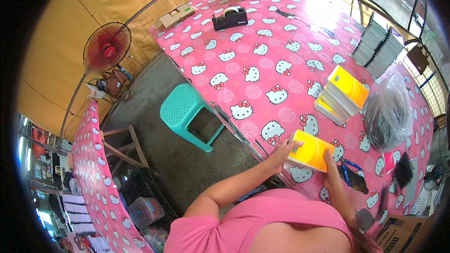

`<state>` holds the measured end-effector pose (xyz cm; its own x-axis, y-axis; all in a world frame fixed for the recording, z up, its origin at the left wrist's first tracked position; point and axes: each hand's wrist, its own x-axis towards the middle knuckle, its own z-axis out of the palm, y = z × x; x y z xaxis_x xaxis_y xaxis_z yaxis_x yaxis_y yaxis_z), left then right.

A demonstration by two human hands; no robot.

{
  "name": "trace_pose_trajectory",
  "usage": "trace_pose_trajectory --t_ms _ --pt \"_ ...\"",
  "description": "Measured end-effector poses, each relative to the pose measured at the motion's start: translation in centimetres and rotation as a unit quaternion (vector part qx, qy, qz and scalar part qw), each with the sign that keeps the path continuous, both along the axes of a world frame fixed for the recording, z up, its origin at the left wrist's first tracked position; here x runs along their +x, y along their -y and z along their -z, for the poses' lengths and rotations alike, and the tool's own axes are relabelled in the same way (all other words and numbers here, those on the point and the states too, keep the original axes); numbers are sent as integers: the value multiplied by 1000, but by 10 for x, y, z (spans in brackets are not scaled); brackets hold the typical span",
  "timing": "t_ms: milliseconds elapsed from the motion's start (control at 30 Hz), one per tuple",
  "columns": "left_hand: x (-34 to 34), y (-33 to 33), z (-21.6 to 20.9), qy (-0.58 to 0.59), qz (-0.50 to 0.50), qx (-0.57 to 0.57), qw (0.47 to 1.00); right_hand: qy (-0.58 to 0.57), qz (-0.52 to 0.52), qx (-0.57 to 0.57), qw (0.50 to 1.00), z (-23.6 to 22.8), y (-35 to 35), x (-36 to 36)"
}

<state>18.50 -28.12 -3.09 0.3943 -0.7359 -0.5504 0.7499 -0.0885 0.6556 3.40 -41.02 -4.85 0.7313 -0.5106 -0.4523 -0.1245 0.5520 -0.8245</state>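
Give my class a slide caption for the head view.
Fingers on both sides grip a thick yellow-covered paper block at a pink cat-print table, with similar blocks stacked beyond.

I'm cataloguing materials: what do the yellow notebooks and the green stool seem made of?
Yellow notebooks: likely paper with smooth, slightly glossy card covers, judging by the pale page edges. Green stool: probably moulded plastic, satin-looking, given its even colour and rounded corners.

The person's left elbow (209, 202) is bent, the forearm (244, 178) slanting rightward. Left hand (282, 153) and right hand (332, 172) face each other, gripping.
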Motion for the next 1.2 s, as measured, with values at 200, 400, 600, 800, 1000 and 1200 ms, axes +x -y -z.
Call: trace_pose_trajectory --t_ms 200,400,600,800,1000,1200 --pt "3 -8 -9 6 17 12 1000 -46 37 -218 974 -1 15 -2" --pt "2 -19 26 227 -83 33 970 -27 31 -331 943 -28 24 -12" --pt "-15 -20 -17 572 -212 -31 792 64 70 -344 934 -52 10 -13" --pt "-50 8 -14 695 -140 -48 703 66 -88 -481 870 -27 -1 3" --pt "-58 5 -62 817 -90 31 569 20 -113 -480 870 -58 -5 -5" --pt "-53 35 -38 756 -103 9 646 17 -96 -521 848 -67 3 -10"
